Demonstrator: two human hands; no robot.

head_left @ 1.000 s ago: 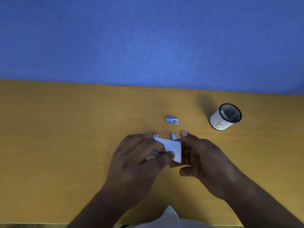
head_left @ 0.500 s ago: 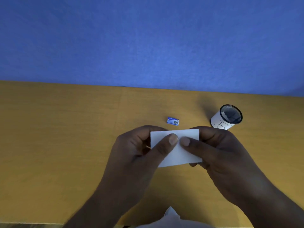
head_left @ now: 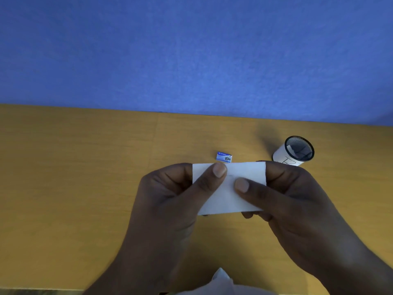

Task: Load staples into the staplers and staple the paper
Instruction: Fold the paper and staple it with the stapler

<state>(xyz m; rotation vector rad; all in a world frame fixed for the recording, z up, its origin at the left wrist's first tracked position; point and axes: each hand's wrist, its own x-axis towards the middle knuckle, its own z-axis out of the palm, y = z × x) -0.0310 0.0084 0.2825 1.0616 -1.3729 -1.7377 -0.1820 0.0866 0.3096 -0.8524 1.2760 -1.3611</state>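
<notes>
Pinching paper [head_left: 228, 193]: left hand [head_left: 170, 201], right hand [head_left: 297, 201] thumbs-up.

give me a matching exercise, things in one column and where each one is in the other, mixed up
Things:
1. paper
2. staple box
3. mesh cup
4. left hand

Places:
a. lying on the table just beyond the paper
b. standing on the table, far right
c. held up between both thumbs
d. gripping the paper's left side

Pairs: 1-c, 2-a, 3-b, 4-d
</notes>
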